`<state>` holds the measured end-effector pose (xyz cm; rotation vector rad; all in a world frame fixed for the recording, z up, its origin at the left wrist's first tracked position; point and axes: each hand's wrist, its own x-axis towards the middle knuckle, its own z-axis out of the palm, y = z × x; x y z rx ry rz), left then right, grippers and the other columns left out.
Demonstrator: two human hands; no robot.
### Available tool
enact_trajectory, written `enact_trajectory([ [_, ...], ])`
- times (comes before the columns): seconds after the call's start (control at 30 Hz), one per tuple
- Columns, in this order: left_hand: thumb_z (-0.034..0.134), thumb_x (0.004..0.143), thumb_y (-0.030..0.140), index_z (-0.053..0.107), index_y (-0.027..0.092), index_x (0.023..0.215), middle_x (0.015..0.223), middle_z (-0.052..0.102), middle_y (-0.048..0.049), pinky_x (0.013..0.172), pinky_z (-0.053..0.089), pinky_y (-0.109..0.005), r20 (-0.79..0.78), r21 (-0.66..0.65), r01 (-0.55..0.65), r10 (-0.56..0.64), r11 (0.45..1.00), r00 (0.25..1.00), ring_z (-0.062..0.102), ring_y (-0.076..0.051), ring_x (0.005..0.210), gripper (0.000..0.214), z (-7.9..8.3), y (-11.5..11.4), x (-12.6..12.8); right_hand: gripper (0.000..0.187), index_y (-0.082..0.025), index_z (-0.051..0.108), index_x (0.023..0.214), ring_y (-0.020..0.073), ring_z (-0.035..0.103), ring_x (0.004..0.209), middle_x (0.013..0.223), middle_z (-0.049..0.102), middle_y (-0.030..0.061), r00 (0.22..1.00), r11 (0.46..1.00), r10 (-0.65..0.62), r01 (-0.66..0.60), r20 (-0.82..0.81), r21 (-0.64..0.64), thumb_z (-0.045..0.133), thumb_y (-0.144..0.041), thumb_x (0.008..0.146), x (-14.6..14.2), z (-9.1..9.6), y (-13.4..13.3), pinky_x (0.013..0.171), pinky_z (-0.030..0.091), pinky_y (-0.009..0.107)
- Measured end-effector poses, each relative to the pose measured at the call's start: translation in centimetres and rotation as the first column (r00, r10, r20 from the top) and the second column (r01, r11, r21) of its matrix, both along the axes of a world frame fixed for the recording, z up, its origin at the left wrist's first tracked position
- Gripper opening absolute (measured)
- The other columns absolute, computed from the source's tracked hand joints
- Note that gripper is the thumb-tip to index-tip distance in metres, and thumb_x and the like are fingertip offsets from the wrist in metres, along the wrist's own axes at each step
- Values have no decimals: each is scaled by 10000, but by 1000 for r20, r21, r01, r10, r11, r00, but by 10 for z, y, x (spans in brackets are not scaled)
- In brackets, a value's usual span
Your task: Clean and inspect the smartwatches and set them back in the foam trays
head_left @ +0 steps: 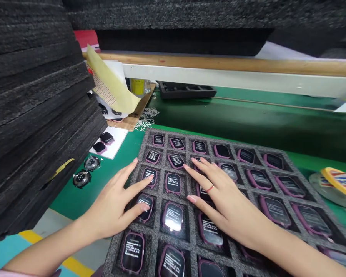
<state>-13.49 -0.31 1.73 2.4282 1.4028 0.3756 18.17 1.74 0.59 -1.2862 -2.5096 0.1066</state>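
Nearest you, the gray foam tray (159,204) lies on the green desk (121,156), with purple-rimmed watches (132,252) face up in its compartments, many showing lines of white text. Your left hand (112,204) is open and empty, fingers spread over the tray's left edge, its thumb and index finger at two watches in the first column; you can't tell whether they press. Your right hand (222,196) is also open and grips nothing, stretched over the middle columns and partly hiding the watches there. To your left, beside a tall foam stack (40,115), two more watches rest on a white sheet (121,140).
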Motion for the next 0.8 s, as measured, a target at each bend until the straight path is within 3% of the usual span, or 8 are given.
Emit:
enact_trajectory([
  [0.1,472,1027,502,468,359,1526,1730,118,-69,1197,351,-631,-4,5,14,-14,1000,1000,235,-393,1556,519,1,0,0,607,-229,319,1600,351,318,1539,1637,385,165,1000,1000,14,-14,0,0,419,-462,1049,-1,0,2,1191,353,655],
  [0.33,472,1002,593,206,320,1634,1726,134,-101,1188,371,-617,1,-147,-78,79,986,997,254,-386,1552,738,3,2,2,581,-268,372,1586,364,298,1545,1642,376,159,1000,1000,11,-12,-29,-27,442,-452,1040,0,-3,8,1186,346,668],
  [0.5,456,1004,602,204,300,1635,1698,233,-137,1183,365,-632,-2,-195,-106,108,975,994,286,-377,1542,744,7,11,8,541,-285,430,1560,374,283,1548,1645,365,167,1000,1000,9,-9,-20,-2,441,-447,1044,-1,-5,14,1181,338,676],
  [0.6,485,1003,577,272,329,1616,1684,266,-150,1148,408,-639,-15,-140,-92,91,986,996,341,-395,1515,694,8,12,11,570,-275,395,1579,380,258,1556,1657,344,168,1000,1000,-10,9,-13,-14,437,-462,1042,-2,-6,15,1179,337,685],
  [0.73,491,1023,494,459,364,1527,1716,163,-124,1099,491,-590,6,51,-62,62,997,998,479,-389,1433,522,6,6,12,578,-269,381,1586,393,266,1550,1646,354,188,1000,1000,-11,11,-5,0,424,-471,1046,-2,-6,16,1165,352,690],
  [0.8,493,1029,452,522,349,1488,1715,165,-123,1111,483,-587,1,120,-33,33,992,999,460,-388,1446,471,5,3,12,576,-269,393,1582,402,276,1544,1640,361,198,1000,1000,-20,20,2,8,415,-483,1048,-2,-7,18,1165,350,690],
])
